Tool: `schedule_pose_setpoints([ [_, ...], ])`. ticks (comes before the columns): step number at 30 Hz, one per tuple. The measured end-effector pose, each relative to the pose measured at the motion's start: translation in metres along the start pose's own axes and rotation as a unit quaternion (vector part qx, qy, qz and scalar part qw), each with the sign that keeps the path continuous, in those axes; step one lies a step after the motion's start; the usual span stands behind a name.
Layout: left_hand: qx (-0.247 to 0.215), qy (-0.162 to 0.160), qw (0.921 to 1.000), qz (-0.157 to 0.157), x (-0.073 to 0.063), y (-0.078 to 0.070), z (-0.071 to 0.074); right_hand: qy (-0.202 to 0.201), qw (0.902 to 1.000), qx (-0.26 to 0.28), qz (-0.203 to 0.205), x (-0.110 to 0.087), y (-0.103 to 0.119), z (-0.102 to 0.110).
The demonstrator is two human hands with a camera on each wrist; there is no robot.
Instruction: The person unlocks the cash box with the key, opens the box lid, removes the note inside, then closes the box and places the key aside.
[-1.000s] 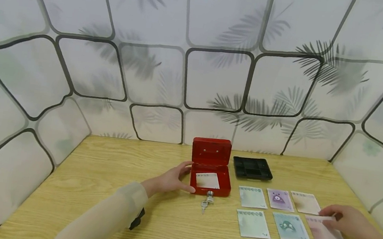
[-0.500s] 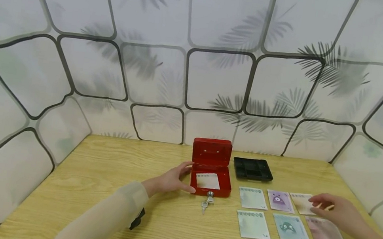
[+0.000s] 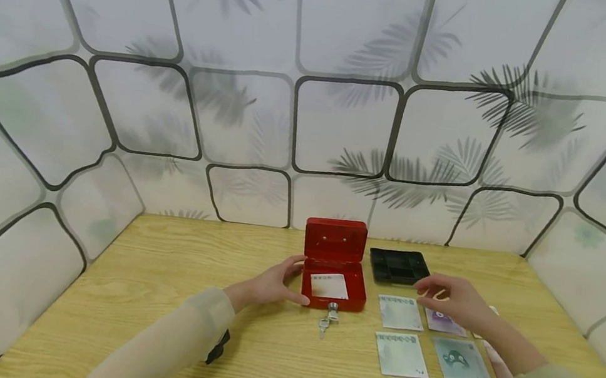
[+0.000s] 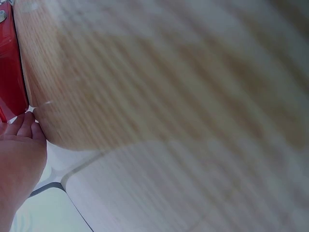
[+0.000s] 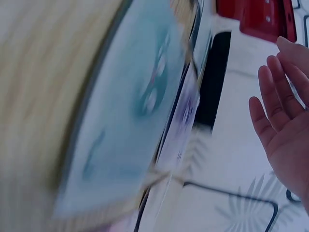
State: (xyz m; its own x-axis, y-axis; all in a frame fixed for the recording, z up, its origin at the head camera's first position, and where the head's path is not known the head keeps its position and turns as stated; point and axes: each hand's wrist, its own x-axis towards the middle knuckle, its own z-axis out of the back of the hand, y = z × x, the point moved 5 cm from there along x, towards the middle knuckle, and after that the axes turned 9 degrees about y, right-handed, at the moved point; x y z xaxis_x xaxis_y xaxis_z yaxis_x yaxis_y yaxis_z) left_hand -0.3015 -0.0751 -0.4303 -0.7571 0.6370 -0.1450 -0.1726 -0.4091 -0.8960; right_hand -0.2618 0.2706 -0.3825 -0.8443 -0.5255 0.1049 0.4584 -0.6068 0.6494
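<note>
A red cash box (image 3: 360,297) stands with its lid up, and a beige printed paper (image 3: 328,285) lies inside it. My left hand (image 3: 271,283) rests against the box's left side, thumb at the front corner and fingers farther back along the wall. Keys (image 3: 323,326) hang from the lock at the box's front. My right hand (image 3: 456,299) is in the air above a purple paper (image 3: 448,325), partly covering it. Its fingers are loosely bent, with nothing seen between them. In the right wrist view a teal paper (image 5: 130,96) fills the foreground, left of the right hand (image 5: 289,111).
A black compartment tray (image 3: 398,267) sits right of the box. Two pale green papers (image 3: 400,313) lie nearer the box. My right forearm partly covers a pink paper (image 3: 499,367) and a beige one behind it. A patterned wall (image 3: 345,125) encloses the wooden table (image 3: 156,272).
My right hand has moved left, from the pink paper, past the beige one, to above the purple paper. My left hand and the box have stayed put.
</note>
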Motion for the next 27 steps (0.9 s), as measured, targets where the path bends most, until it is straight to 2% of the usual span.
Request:
schedule_pose_setpoints([
  [12,0.0,0.001,1.0,-0.003,0.002,0.003,0.0,0.038,0.997,0.042,0.053,0.066,0.037,-0.038],
  [19,-0.002,0.0,1.0,-0.002,0.003,0.005,-0.001,0.057,0.997,0.034,0.04,0.098,0.05,-0.057],
  [27,-0.004,-0.001,1.0,0.003,0.002,0.004,0.0,0.074,0.9965,0.036,0.018,0.119,0.05,-0.074],
])
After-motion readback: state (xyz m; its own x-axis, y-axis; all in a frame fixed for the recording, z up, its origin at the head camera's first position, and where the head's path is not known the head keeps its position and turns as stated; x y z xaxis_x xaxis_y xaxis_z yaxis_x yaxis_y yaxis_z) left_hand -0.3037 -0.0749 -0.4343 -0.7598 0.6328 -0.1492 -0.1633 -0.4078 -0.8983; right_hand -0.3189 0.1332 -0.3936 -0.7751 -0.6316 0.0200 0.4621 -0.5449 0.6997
